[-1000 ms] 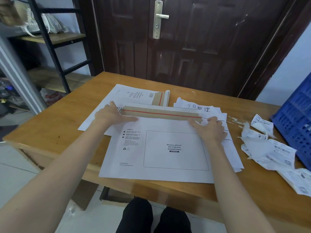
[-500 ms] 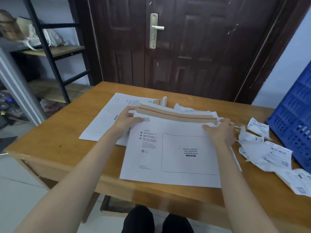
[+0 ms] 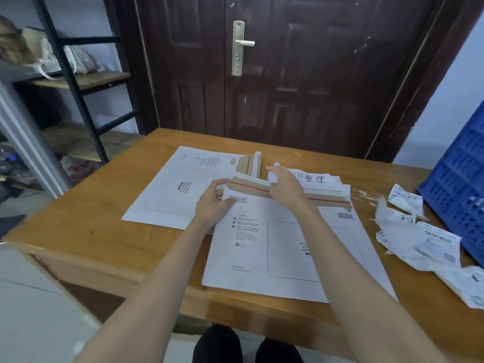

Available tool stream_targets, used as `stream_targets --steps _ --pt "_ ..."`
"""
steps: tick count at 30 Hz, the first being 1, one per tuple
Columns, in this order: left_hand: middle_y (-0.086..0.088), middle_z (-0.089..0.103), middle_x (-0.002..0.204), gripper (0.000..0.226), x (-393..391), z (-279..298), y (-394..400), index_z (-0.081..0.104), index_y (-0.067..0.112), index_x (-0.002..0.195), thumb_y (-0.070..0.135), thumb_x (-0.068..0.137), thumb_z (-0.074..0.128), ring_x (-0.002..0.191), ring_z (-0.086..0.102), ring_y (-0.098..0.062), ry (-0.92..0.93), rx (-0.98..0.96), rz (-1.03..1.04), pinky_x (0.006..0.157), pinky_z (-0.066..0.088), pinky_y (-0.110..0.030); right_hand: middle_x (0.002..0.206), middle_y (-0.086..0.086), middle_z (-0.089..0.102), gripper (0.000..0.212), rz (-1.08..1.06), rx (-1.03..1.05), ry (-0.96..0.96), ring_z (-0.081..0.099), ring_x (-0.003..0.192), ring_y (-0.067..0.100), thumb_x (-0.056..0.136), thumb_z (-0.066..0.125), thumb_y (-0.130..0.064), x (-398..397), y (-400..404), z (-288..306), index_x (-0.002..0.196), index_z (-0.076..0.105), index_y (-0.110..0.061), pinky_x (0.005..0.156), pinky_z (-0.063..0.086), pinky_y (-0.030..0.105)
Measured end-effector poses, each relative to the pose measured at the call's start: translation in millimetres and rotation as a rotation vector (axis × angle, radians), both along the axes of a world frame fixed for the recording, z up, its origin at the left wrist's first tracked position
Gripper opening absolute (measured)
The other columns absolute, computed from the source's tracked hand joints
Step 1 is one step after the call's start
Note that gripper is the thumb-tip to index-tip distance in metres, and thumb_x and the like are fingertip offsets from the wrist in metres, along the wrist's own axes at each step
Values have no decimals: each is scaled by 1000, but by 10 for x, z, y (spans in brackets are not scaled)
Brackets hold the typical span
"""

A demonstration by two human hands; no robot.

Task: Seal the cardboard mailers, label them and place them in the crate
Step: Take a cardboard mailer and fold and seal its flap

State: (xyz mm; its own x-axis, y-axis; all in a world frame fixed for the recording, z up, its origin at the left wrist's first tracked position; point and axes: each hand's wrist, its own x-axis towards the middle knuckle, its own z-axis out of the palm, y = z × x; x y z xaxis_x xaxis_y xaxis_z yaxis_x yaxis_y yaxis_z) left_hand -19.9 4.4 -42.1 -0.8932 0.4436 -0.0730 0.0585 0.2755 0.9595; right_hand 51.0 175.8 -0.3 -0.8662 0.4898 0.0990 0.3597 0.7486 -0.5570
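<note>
The white flat cardboard mailer lay unsealed and unlabelled; left fingers pinched its corner, right fingers straight over its brown flap.

Soft, even indoor light is seen, cool in tone, with no single source in view. A faint sheen is noted on the orange-brown wooden table top near its front edge. Shadows beneath the white cardboard mailer are weak and diffuse. Straight lines are bowed toward the edges by wide-angle distortion. Slight softness is observed throughout, strongest on the black metal shelving frame at left.
</note>
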Motion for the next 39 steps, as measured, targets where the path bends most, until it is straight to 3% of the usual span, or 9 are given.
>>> stream_targets --steps 7,11,18,23,27,31,34,36,39 --pt "0 68 107 57 1 -29 9 51 38 117 37 65 73 97 66 -17 42 -31 35 90 53 -45 134 6 38 51 -37 -111 -1 54 109 28 89 43 -5 -198 -100 -139 138 46 -20 98 43 37" --pt "-1 65 110 57 -19 -45 35 48 36 123 31 72 72 99 64 -19 66 -50 65 92 52 -44 108 -1 37 34 -22 -125 182 51 87 16 89 46 -1 -89 -194 -179 110 65 -20 88 45 28" --pt "4 66 100 39 -21 -69 54 53 32 118 22 83 68 90 65 -15 138 -64 66 85 54 -41 121 -1 37 35 8 -3 248 53 96 16 89 50 -6 225 -504 -615 122 62 -13 81 49 31" --pt "6 63 102 33 -5 28 58 60 31 96 44 68 49 95 59 -15 -23 15 116 87 48 -35 122 -1 38 35 -17 38 283 55 96 18 92 47 -9 251 -571 -703 123 62 -15 74 50 32" --pt "1 64 104 48 -56 27 91 56 31 97 61 62 66 97 63 -22 -47 -40 134 91 51 -45 124 0 38 37 -6 83 274 52 103 17 94 45 -9 264 -576 -696 126 60 -14 77 46 27" --pt "3 64 100 53 -99 -21 124 51 27 109 34 68 83 93 63 -21 -37 -141 154 84 53 -35 120 2 49 35 -32 212 267 43 107 24 92 47 -11 266 -587 -711 122 65 -18 89 44 33" --pt "9 59 81 49 -116 -4 155 47 25 105 25 70 81 86 60 -19 -4 -177 178 70 47 -27 98 -2 61 30 -107 398 288 47 88 28 85 54 -14 273 -589 -722 105 74 -24 78 45 40" --pt "5 60 86 50 -118 23 179 45 24 104 24 70 82 87 60 -20 -5 -206 192 72 47 -28 87 -2 63 25 -142 466 297 48 81 29 79 61 -15 275 -597 -726 96 76 -25 72 44 40" --pt "1 59 95 51 -134 42 212 47 22 105 23 69 83 90 59 -21 -24 -215 212 76 45 -28 98 -4 65 30 -69 497 328 49 93 27 77 61 -6 261 -597 -730 100 74 -20 80 34 34"
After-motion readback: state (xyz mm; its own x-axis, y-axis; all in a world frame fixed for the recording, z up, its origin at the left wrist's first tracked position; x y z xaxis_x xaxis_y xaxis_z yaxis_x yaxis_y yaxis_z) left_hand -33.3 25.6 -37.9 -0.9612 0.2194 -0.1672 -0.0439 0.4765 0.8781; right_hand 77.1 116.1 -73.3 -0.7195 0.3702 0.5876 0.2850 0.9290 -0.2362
